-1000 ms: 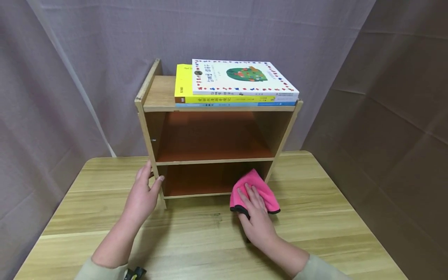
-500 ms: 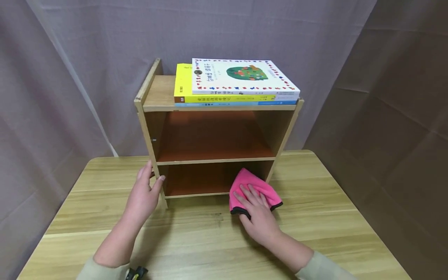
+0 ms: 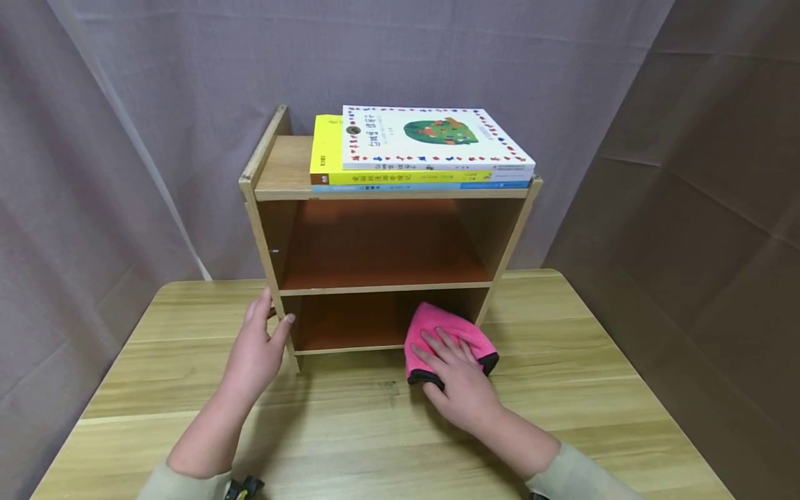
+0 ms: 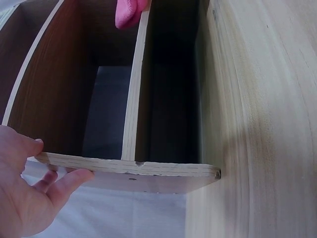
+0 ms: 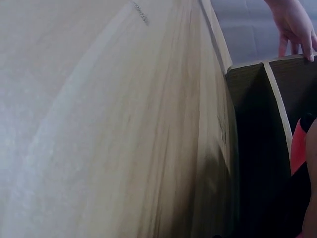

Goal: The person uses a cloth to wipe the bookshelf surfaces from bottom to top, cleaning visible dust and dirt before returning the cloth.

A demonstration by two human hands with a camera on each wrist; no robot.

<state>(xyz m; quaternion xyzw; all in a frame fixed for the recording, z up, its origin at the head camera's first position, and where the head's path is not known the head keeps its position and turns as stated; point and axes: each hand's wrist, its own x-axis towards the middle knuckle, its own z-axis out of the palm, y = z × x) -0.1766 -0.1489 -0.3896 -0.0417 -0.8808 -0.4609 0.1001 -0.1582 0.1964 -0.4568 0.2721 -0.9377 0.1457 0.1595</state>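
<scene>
Pink cloth [image 3: 430, 321] under spread right hand [image 3: 461, 387], pointing corner-first into lower compartment [image 3: 350, 323]; upright wooden bookshelf [image 3: 384, 287], side clamped in left hand [image 3: 255, 353]; wood-grain surface [image 3: 350, 437], grey curtain [image 3: 400, 48].

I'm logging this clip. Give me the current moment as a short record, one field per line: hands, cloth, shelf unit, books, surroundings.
Left hand: grips the front edge of the left side panel
Right hand: lies on the cloth, fingers spread
Cloth: pink, dark-edged, at the right end of the lower board, overlapping its front edge
Shelf unit: wooden, upright on a wood-grain table
Books: flat stack on top; white uppermost, yellow below, blue at the bottom
Backdrop: greyish curtain
</scene>
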